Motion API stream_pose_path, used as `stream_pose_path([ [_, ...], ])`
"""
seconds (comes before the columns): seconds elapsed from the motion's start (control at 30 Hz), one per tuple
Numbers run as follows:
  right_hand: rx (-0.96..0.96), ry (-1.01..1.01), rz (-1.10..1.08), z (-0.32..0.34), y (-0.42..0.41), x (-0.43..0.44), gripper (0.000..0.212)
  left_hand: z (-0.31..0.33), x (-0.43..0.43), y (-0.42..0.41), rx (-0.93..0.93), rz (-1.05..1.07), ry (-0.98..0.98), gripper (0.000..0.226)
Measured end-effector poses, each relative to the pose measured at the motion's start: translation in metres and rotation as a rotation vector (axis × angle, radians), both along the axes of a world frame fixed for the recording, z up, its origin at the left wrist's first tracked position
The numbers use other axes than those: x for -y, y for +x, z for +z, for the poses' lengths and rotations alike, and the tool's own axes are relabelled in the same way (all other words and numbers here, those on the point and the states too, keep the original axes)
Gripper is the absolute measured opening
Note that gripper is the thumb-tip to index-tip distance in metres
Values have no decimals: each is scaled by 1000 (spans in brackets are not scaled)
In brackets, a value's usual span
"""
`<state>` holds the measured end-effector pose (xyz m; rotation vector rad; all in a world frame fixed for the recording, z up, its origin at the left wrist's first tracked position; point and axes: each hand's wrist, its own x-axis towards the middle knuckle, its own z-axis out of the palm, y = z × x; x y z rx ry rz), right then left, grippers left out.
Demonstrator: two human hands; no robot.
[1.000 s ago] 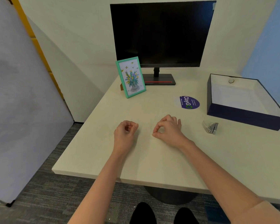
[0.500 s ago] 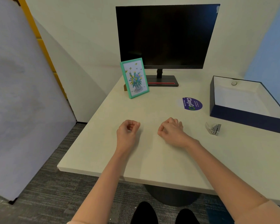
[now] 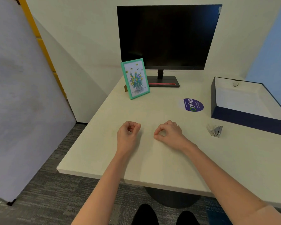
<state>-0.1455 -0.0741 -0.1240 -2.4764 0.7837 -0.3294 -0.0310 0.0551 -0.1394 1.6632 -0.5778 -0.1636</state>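
Green picture frame (image 3: 135, 78) stands upright at the back left of the table (image 3: 152, 163), just beside the monitor (image 3: 169, 36) stand. Left hand (image 3: 128, 135) rests on the table in a fist, fingers curled in on nothing. Right hand (image 3: 169, 133) sits near it, curled too, thumb and forefinger tips touching in a ring. Further right there's a purple sticker (image 3: 193, 105), then the small metal clip (image 3: 215, 130) lying near the right hand, untouched, just in front of the open box (image 3: 250, 117).
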Motion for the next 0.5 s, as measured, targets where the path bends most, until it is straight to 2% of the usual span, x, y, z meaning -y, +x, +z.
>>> stream_pose_path([
  [0.17, -11, -52, 17, 0, 5, 0, 7, 1, 0, -1, -4, 2, 4, 11],
  [0.3, -155, -80, 60, 6, 9, 1, 11, 1, 0, -1, 3, 4, 14, 12],
  [0.5, -76, 113, -3, 14, -8, 19, 4, 1, 0, -2, 2, 0, 19, 11],
])
